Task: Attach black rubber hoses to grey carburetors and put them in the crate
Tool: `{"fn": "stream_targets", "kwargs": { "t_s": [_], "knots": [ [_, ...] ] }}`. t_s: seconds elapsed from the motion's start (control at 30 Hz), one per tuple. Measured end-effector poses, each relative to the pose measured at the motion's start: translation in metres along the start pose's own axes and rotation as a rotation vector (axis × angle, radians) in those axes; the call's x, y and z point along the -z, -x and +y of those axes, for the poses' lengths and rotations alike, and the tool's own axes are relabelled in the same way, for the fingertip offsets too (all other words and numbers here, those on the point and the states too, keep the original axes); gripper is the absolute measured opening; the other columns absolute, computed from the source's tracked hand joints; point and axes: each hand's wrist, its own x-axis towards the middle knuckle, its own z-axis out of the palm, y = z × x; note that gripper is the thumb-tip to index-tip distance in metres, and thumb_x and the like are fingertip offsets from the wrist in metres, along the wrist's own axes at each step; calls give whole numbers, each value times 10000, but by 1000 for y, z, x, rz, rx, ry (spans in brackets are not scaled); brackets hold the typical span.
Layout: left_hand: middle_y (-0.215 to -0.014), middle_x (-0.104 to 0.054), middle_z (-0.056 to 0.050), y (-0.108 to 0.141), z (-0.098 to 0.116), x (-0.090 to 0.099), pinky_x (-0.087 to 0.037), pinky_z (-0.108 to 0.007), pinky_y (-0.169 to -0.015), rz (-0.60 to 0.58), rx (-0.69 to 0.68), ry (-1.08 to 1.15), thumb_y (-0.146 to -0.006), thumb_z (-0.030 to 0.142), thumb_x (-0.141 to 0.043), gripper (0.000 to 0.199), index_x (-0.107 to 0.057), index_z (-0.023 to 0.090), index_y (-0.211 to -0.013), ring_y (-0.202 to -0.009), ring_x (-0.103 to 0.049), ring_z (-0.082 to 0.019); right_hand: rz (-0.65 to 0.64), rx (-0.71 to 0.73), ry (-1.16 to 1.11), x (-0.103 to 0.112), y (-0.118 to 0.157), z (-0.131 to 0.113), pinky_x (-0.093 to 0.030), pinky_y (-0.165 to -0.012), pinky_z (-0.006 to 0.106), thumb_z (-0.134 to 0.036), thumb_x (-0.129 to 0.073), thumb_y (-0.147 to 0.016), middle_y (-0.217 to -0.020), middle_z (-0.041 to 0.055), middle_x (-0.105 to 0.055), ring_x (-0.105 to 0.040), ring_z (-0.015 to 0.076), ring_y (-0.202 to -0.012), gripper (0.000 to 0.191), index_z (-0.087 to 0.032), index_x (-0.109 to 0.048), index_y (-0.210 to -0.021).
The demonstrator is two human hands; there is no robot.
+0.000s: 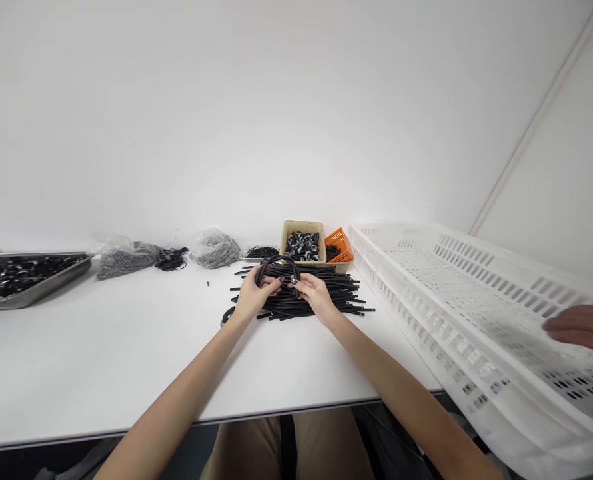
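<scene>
A black rubber tube [277,259] is bent into a loop between my two hands, above the middle of the table. My left hand [257,292] is closed around one side of it. On the other side, my right hand [313,291] pinches the tube, its fingertips close to the left ones. Fingers hide how the tube ends meet. Beneath and behind both hands lies a pile of straight black tubes [336,293]. A small dark ring-shaped piece [227,316] rests by my left wrist.
A beige bin [303,225] of grey-and-black parts and an orange basket [345,247] stand at the wall. Bags of small parts [216,248] and a metal tray [51,283] are leftward. Another person's hand [583,327] is over the large white crate [426,320] at right.
</scene>
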Motion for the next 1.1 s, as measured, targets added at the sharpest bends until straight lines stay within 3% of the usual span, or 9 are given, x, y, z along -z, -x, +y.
{"fn": "stream_targets", "kwargs": {
  "t_s": [0.23, 0.33, 0.47, 0.67, 0.83, 1.1],
  "knots": [
    [-907, -667, -28, -5, 3, 11, -560, -273, -626, 229, -44, -5, -681, 424, -743, 500, -579, 175, -1083, -628, -645, -111, 100, 76, -55, 7, -5, -5, -282, -480, 237, -373, -743, -672, -691, 9, -668, -430, 77, -523, 282, -175, -716, -871],
    [-1031, -668, -77, -8, 2, 15, -567, -288, -653, 292, -56, 29, -677, 404, -744, 481, -595, 165, -1067, -662, -659, -116, 163, 101, -154, 12, -9, -8, -305, -480, 223, -358, -731, -672, -664, 2, -655, -452, 73, -527, 296, -169, -711, -899],
    [-1030, -659, -83, -12, -1, 17, -584, -324, -701, 346, -74, 74, -667, 406, -746, 420, -633, 153, -983, -757, -671, -153, 262, 145, -250, 15, -11, -10, -379, -521, 208, -304, -728, -658, -631, -3, -656, -546, 94, -582, 327, -168, -677, -950],
    [-998, -656, -67, -14, -4, 19, -575, -385, -816, 356, -48, 164, -673, 384, -739, 406, -630, 148, -985, -789, -695, -177, 387, 191, -309, 20, -14, -8, -436, -528, 217, -242, -704, -637, -615, -20, -654, -577, 101, -540, 293, -185, -598, -905],
    [-1040, -693, -84, -15, -6, 21, -523, -395, -923, 389, -70, -35, -630, 305, -755, 365, -665, 157, -951, -917, -677, -208, 448, 194, -277, 22, -18, -7, -480, -556, 223, -213, -688, -625, -611, -16, -651, -615, 110, -559, 233, -172, -571, -823],
    [-899, -694, -49, -16, -7, 27, -577, -374, -809, 391, -68, -110, -695, 376, -707, 336, -655, 180, -962, -749, -716, -188, 533, 272, -209, 30, -25, -7, -531, -604, 260, -204, -692, -629, -643, -42, -616, -645, 125, -573, 231, -180, -565, -820]
  ]
}}
